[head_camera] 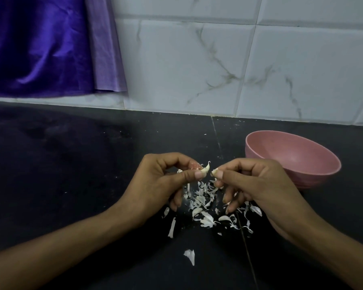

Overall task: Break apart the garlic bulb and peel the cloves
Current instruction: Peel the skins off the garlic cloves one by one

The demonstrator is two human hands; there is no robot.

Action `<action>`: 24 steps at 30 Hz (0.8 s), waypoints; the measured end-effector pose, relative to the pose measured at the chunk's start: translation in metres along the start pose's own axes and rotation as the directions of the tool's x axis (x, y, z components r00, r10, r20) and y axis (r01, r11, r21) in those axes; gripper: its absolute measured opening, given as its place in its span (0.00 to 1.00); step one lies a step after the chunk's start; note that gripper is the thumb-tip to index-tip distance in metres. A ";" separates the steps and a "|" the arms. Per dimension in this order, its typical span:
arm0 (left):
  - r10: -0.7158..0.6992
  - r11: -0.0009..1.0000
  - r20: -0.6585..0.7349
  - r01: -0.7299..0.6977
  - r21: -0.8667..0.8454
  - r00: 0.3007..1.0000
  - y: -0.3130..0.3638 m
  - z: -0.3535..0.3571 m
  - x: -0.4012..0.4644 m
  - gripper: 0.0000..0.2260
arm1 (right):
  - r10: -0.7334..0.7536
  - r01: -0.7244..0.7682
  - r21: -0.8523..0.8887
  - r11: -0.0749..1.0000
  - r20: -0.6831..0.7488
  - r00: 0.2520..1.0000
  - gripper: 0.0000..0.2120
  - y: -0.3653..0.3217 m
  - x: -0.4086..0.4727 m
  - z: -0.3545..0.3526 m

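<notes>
Peeling a garlic clove over the dark counter, both hands pinching.

Left hand (155,181) pinches the small white curved garlic clove (205,168) between thumb and forefinger; right hand (249,181) pinches a torn scrap of papery skin (214,172) just beside it. Risks, as a judgement: the slick clove could slip out and drop into the heap of white papery peelings (205,208) below and get lost there; a loose sliver may cling on. Pink round plastic bowl (293,158) sits far right. No readable writing or brand anywhere.
</notes>
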State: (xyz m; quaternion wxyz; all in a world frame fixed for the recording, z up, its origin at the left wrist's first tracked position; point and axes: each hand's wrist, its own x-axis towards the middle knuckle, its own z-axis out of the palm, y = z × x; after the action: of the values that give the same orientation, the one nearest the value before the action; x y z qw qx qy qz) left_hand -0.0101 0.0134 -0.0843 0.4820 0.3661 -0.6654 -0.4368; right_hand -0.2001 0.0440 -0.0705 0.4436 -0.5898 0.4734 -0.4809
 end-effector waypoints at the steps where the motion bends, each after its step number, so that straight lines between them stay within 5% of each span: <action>1: -0.014 1.000 0.008 0.014 -0.009 1.000 0.001 0.000 0.000 0.10 | -0.001 0.001 -0.005 1.000 -0.004 1.000 0.04 0.000 0.000 0.000; 7: -0.033 0.999 0.050 0.034 -0.026 0.998 0.003 0.000 -0.001 0.09 | -0.006 0.006 -0.016 1.000 -0.028 1.000 0.14 0.000 0.001 -0.001; 19: 0.012 1.000 0.057 -0.014 0.025 0.998 0.001 -0.001 -0.003 0.10 | 0.049 -0.057 0.117 0.992 0.066 0.997 0.07 0.004 0.003 0.000; 24: 0.199 0.949 0.060 -0.208 0.237 0.978 -0.002 -0.002 -0.007 0.10 | 0.066 -0.079 0.159 0.984 0.081 0.995 0.08 0.004 0.002 0.003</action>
State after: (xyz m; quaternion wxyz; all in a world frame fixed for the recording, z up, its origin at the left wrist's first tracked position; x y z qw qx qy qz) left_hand -0.0062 0.0187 -0.0882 0.4646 0.3439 -0.7562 -0.3067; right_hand -0.1977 0.0417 -0.0749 0.5247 -0.5518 0.4370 -0.4788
